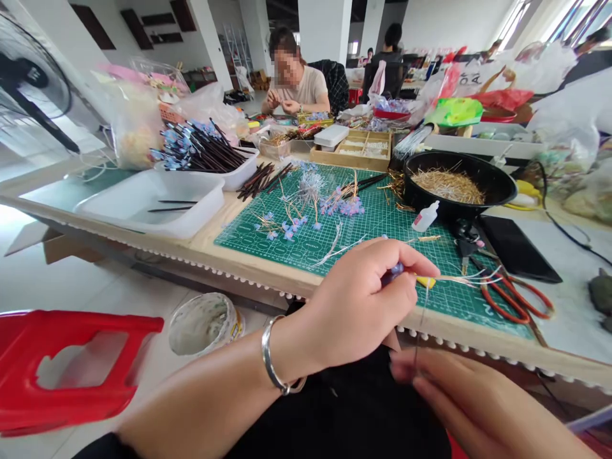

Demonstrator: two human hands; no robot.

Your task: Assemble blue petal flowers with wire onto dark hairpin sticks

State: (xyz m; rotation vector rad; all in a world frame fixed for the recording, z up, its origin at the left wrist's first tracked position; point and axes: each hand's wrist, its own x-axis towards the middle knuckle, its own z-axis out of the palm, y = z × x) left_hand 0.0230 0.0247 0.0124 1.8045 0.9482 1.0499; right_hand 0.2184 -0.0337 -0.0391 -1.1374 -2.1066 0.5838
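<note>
**A:** What is being held?

**B:** A small blue wire flower (396, 270) with a yellow tip, its pale wires trailing off to the right. The left hand (356, 306) is closed around it, pinching it between thumb and fingers. Most of the flower is hidden inside the grip.

**A:** And the other hand?

**B:** The right hand (478, 401) lies below the left, blurred and cut off by the frame edge. A fine thread (419, 331) runs from the flower down to its fingertips. I cannot tell whether they pinch it.

**A:** What surrounds them?

**B:** Just beyond the left hand, a green cutting mat (335, 236) lies on a long wooden table (210, 245), scattered with more blue flowers. Red-handled scissors (516, 299) lie to the right of the hand, with a black bowl (497, 185) of straw-coloured strands beyond them. A white tray (143, 204) is far to the left, and a red stool (71, 370) stands on the floor below it. Across the table a person (296, 83) sits in a large, bright workroom.
</note>
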